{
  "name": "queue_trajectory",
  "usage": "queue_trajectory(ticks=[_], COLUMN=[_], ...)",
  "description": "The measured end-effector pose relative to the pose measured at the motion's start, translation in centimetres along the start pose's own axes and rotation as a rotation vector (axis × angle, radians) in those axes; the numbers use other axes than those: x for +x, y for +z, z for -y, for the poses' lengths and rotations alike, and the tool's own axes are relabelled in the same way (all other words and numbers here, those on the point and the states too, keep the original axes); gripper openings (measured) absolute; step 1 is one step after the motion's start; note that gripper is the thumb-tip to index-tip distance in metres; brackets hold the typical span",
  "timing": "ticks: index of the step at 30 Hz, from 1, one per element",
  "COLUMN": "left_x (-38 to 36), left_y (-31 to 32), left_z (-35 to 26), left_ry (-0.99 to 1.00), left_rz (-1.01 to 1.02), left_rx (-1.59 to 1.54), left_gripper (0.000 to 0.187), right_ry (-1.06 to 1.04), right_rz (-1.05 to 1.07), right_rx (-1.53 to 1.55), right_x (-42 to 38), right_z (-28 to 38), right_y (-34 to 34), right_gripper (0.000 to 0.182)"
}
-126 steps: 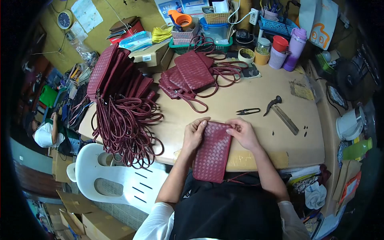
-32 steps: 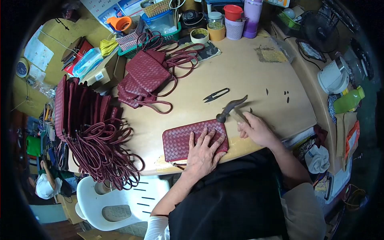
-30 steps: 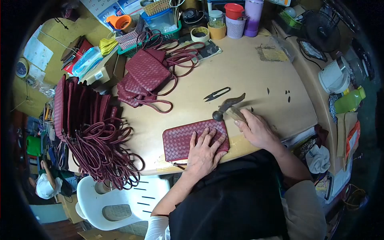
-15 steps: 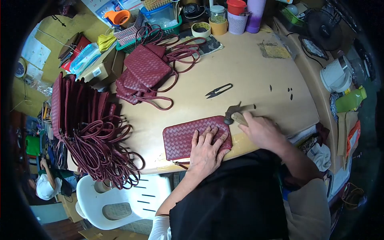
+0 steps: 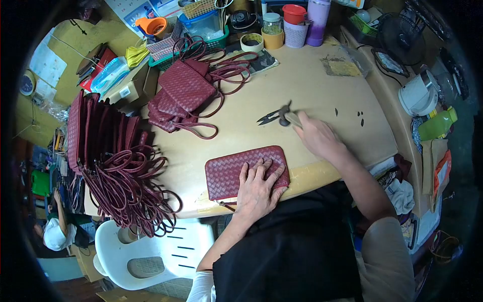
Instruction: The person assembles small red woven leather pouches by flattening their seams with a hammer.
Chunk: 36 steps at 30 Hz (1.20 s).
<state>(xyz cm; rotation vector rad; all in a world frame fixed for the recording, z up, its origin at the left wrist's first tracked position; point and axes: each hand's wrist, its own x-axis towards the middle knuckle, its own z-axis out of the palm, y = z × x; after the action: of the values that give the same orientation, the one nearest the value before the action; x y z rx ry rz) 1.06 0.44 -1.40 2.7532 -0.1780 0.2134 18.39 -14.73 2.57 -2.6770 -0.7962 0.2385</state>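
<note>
A burgundy woven wallet (image 5: 226, 173) with a zip and a wrist strap lies flat at the table's near edge. My left hand (image 5: 257, 189) rests on its right half, fingers spread over the weave. Above and to the right of the wallet, my right hand (image 5: 317, 135) is wrapped round the handle of a small hammer (image 5: 285, 115). The hammer's dark head overlaps the handle end of black thread snips (image 5: 267, 119) lying on the table.
Burgundy wallets with looped straps (image 5: 103, 136) stand packed in a row at the left. More woven pouches (image 5: 186, 88) are piled behind them. A white plastic chair (image 5: 151, 251) is at the near left. Cups, a tape roll (image 5: 251, 43) and a purple bottle (image 5: 317, 22) line the back.
My right hand has lifted the hammer away from the wallet's right end, up and slightly left toward the snips. My left hand stays on the wallet.
</note>
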Motion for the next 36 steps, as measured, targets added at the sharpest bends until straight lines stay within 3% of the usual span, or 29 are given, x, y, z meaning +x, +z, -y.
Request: queue_trajectory(ticks=[5, 11, 13, 16, 17, 19, 20, 24, 27, 28, 31, 32, 33, 35, 36], left_x=[-0.2, -0.2, 0.1, 0.1, 0.1, -0.2, -0.2, -2.1, -4.0, -4.6, -4.9, -5.0, -5.0, -5.8, -6.2], left_y=[0.1, 0.2, 0.2, -0.1, -0.1, 0.0, -0.1, -1.2, -1.7, -1.7, -2.5, -2.3, -2.2, 0.2, 0.7], left_z=[0.1, 0.1, 0.1, 0.2, 0.2, 0.1, 0.2, -0.5, 2.4, 3.0, 2.4, 2.4, 2.3, 3.4, 3.3], left_ry=[0.008, -0.01, -0.006, 0.008, 0.012, 0.008, 0.008, -0.114, -0.338, -0.281, -0.149, -0.107, -0.059, -0.104, -0.113], left_rz=[-0.012, -0.006, -0.009, -0.001, -0.002, 0.008, 0.011, 0.037, -0.125, -0.115, 0.014, 0.027, -0.013, -0.247, -0.251], left_rx=[-0.01, -0.034, -0.022, -0.034, -0.035, -0.039, -0.036, 0.112, 0.138, 0.097, 0.047, 0.033, 0.019, -0.105, -0.103], left_gripper=[0.052, 0.053, 0.054, 0.054, 0.054, 0.055, 0.056, 0.063, 0.066, 0.068, 0.066, 0.065, 0.064, 0.059, 0.059], right_ry=[-0.136, 0.054, -0.109, -0.238, -0.236, 0.007, 0.077, 0.028, -0.032, -0.156, -0.106, -0.214, -0.222, -0.439, -0.526], right_rz=[-0.103, -0.18, 0.142, 0.03, 0.034, 0.064, 0.179, 0.236, 0.193, 0.044, 0.139, -0.015, -0.006, 0.19, 0.189], right_rx=[0.102, 0.184, 0.068, 0.199, 0.199, 0.085, 0.103, 0.134, 0.145, 0.189, 0.355, 0.455, 0.458, 0.132, 0.042], right_x=[4.7, -3.9, -5.5, -5.8, -5.6, -4.5, -4.4, -4.2, -4.2, -4.2, -3.1, -2.8, -2.2, -0.2, 0.6], right_z=[-1.3, 0.7, 0.0, 0.6, 0.7, 1.2, 1.8, 2.3, 0.1, -0.3, 2.5, 4.1, 5.5, 7.7, 8.7], right_y=[1.5, 0.5, 0.5, -2.8, -1.8, 0.9, 0.9, -2.5, -1.0, -0.4, -1.5, -0.7, -0.6, -1.2, -0.9], right_gripper=[0.026, 0.028, 0.028, 0.03, 0.03, 0.032, 0.033, 0.034, 0.031, 0.026, 0.028, 0.025, 0.025, 0.028, 0.029])
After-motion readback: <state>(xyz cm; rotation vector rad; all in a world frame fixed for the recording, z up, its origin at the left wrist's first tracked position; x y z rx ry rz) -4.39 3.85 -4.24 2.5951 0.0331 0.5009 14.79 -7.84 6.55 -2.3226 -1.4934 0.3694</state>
